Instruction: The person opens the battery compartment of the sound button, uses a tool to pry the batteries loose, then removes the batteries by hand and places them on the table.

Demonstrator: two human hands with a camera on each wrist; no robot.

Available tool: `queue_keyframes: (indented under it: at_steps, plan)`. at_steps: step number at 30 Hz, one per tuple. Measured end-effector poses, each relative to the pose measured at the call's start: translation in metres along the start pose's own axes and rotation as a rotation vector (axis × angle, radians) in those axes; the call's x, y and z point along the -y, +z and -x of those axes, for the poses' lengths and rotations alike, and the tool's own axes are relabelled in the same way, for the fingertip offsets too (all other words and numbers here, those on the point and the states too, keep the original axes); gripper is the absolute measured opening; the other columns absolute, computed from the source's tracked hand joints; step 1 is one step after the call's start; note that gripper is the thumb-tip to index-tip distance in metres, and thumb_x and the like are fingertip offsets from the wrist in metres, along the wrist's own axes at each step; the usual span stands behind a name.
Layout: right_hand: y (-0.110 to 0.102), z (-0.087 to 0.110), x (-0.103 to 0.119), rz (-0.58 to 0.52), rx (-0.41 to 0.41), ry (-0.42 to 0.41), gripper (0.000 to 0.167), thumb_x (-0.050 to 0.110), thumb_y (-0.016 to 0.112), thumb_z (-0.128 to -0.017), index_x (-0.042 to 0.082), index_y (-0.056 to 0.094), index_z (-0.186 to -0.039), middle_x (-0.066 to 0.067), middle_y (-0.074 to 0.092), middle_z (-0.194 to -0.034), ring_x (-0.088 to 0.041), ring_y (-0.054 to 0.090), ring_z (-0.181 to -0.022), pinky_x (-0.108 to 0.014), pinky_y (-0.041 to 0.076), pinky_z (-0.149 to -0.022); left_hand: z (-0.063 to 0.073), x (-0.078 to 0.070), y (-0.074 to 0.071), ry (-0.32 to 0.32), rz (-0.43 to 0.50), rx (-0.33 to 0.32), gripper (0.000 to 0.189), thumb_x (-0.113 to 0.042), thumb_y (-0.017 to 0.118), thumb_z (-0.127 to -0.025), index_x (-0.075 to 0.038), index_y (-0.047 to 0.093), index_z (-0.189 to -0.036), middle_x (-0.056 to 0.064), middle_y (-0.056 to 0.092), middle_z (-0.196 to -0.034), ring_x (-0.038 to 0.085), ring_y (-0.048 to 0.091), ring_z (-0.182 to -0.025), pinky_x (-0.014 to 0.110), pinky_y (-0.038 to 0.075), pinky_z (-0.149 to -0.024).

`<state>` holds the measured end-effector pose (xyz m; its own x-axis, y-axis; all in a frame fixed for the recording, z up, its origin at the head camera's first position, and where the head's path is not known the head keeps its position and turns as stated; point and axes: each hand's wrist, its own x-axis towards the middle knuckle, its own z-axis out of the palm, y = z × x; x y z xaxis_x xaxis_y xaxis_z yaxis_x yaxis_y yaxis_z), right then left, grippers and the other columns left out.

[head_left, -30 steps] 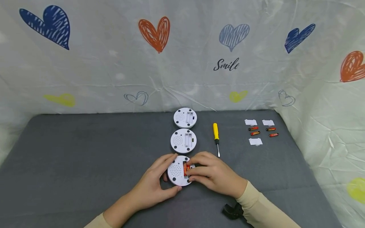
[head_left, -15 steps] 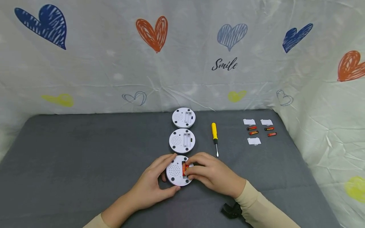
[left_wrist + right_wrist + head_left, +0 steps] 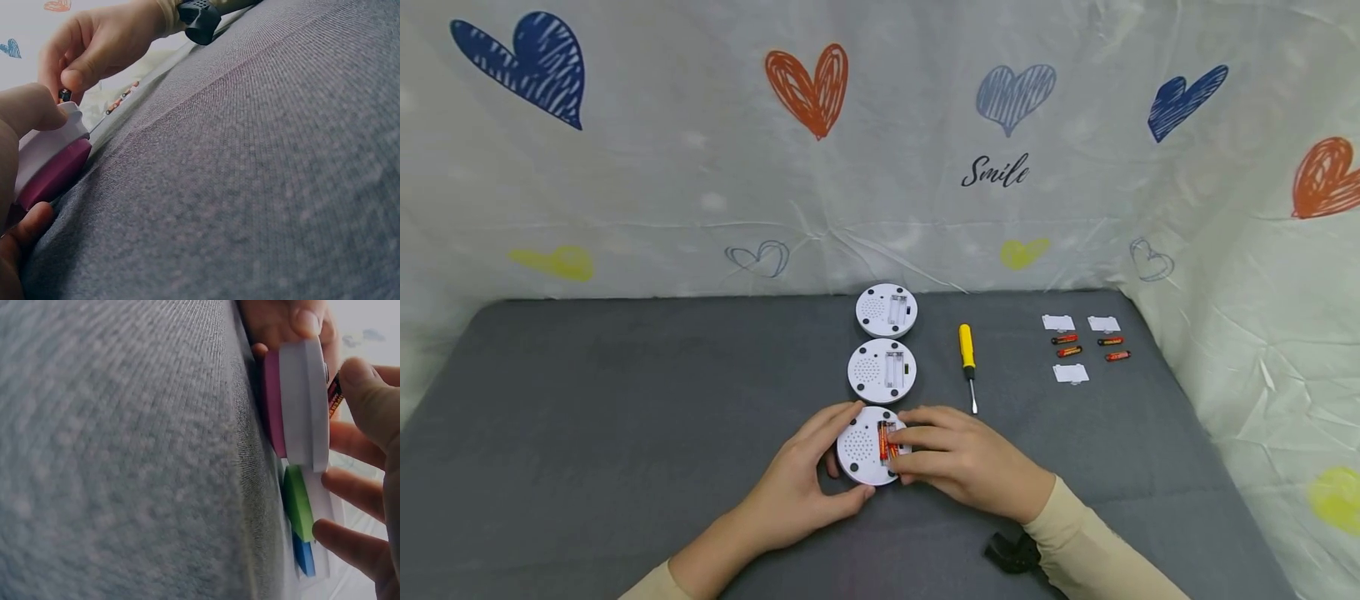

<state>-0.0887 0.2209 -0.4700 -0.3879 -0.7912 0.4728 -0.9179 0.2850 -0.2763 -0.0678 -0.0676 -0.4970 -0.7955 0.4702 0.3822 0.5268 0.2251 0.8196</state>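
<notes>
A round white device (image 3: 859, 450) lies with its perforated underside up and its battery compartment exposed; its pink lower part (image 3: 274, 403) shows in the right wrist view. My left hand (image 3: 801, 475) grips its rim from the left, fingertips at the far edge and thumb at the near edge. One red and black battery (image 3: 882, 442) lies in the compartment's left slot. My right hand (image 3: 977, 458) pinches a second battery (image 3: 335, 394), which stands tilted over the compartment; its dark end (image 3: 65, 95) shows in the left wrist view. My fingers partly hide the right slot.
Behind stand two similar devices, a middle one (image 3: 865, 375) and a far one (image 3: 872, 310), with bare compartments. A yellow screwdriver (image 3: 967, 350) lies to their right. Farther right are several batteries (image 3: 1069, 352) and white covers (image 3: 1070, 373). A black wrist strap piece (image 3: 1011, 553) hangs by my right sleeve.
My right fingers have shifted slightly and spread over the compartment, with more of both batteries showing. My left hand stays on the rim.
</notes>
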Motion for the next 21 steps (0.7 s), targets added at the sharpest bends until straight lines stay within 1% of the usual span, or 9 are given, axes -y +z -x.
queue_keyframes:
  at_steps: [4,8,12,16,21]
  plan:
    - [0.000,0.001,-0.002,-0.078,-0.025,-0.008,0.025,0.025,0.084,-0.099,0.020,0.082,-0.124,-0.001,0.074,-0.135,-0.031,0.062,-0.134,-0.044,0.048,-0.117,-0.001,0.000,0.000,-0.007,0.001,0.008,0.091,-0.013,0.096,-0.082,-0.004,0.051,-0.161,0.009,0.056,-0.155,0.009,0.060,-0.082,0.025,0.054,-0.072]
    - [0.000,0.000,-0.003,-0.180,-0.064,-0.023,0.025,0.018,0.088,-0.096,0.018,0.083,-0.120,-0.004,0.073,-0.131,-0.033,0.062,-0.132,-0.044,0.050,-0.115,-0.001,0.001,0.001,-0.013,-0.001,0.016,0.091,-0.013,0.096,-0.083,-0.005,0.050,-0.161,0.008,0.055,-0.156,0.009,0.060,-0.085,0.025,0.054,-0.073]
    - [0.001,0.001,-0.002,-0.255,-0.101,-0.006,0.026,0.013,0.089,-0.093,0.015,0.084,-0.119,-0.008,0.071,-0.132,-0.034,0.063,-0.130,-0.045,0.052,-0.113,-0.001,0.002,0.001,-0.011,-0.007,0.012,0.091,-0.013,0.096,-0.083,-0.006,0.051,-0.161,0.008,0.056,-0.155,0.008,0.060,-0.085,0.024,0.054,-0.072]
    - [-0.001,0.008,-0.002,-0.276,-0.156,0.034,0.029,0.010,0.092,-0.090,0.013,0.085,-0.118,-0.012,0.071,-0.131,-0.038,0.065,-0.127,-0.047,0.052,-0.112,0.000,0.002,0.001,-0.004,-0.011,0.002,0.092,-0.012,0.096,-0.081,-0.005,0.051,-0.161,0.009,0.056,-0.155,0.008,0.060,-0.083,0.024,0.054,-0.072]
    - [-0.008,0.022,-0.006,-0.229,-0.229,0.108,0.026,0.011,0.091,-0.092,0.012,0.086,-0.117,-0.015,0.072,-0.130,-0.042,0.065,-0.126,-0.043,0.050,-0.115,0.001,0.002,0.001,-0.028,-0.011,0.007,0.093,-0.013,0.097,-0.081,-0.006,0.051,-0.162,0.008,0.056,-0.155,0.008,0.060,-0.082,0.023,0.054,-0.072]
